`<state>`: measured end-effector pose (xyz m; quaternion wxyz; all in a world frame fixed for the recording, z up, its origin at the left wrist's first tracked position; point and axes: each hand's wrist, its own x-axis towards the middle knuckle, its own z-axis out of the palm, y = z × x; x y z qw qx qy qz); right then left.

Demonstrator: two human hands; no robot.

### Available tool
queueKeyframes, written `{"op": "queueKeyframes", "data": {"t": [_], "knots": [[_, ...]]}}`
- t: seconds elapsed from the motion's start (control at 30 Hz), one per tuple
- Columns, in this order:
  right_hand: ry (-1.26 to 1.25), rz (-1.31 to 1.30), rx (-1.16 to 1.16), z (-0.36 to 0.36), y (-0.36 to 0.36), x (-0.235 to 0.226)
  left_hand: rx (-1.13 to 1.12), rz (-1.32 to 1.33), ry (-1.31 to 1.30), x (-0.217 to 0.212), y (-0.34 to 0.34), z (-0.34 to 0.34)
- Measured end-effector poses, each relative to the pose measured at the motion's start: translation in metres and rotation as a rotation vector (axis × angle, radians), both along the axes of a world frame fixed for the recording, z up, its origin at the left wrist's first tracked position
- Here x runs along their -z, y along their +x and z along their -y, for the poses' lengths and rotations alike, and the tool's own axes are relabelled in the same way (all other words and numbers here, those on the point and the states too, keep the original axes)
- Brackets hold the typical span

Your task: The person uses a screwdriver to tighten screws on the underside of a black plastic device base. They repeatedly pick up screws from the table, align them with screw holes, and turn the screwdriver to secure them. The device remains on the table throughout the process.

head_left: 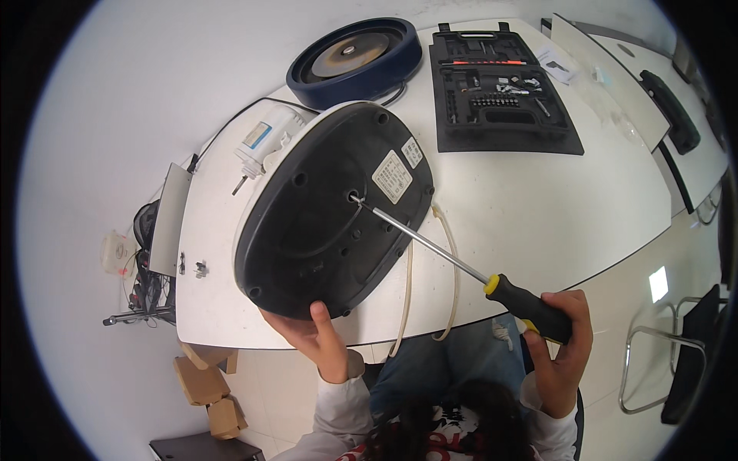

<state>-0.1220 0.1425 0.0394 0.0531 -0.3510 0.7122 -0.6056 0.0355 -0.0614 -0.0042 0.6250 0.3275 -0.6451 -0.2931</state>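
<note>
A white appliance with a black oval base [330, 246] is tilted up on the table, its underside facing me. My left hand [317, 338] grips the lower edge of that base, thumb on the black face and fingers behind it. In my right hand [567, 346] is a long screwdriver [446, 255] with a black and yellow handle. Its shaft slants up to the left, and the tip is at a hole near the middle of the base. Whether the tip sits inside the hole is hard to tell. A white cylindrical motor-like part [269, 142] shows behind the appliance.
A blue round unit with a metal disc [350, 58] stands at the back. Right of it lies an open black tool case [507, 115] with bits. Two pale tubes [448, 269] hang over the front edge. Small metal parts [201, 269] lie at left; a chair [676, 346] stands right.
</note>
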Motion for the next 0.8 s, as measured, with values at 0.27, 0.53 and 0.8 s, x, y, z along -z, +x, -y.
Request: {"op": "queueKeyframes", "data": {"t": [0.27, 0.53, 0.8], "knots": [[0.064, -0.115, 0.031, 0.002, -0.005, -0.015, 0.024, -0.025, 0.025, -0.001, 0.000, -0.002], [0.122, -0.201, 0.030, 0.009, -0.002, -0.036, 0.025, -0.051, 0.035, 0.004, 0.007, 0.000], [0.187, -0.343, 0.098, 0.002, -0.007, -0.054, 0.034, 0.016, 0.081, 0.015, 0.008, 0.001]]}}
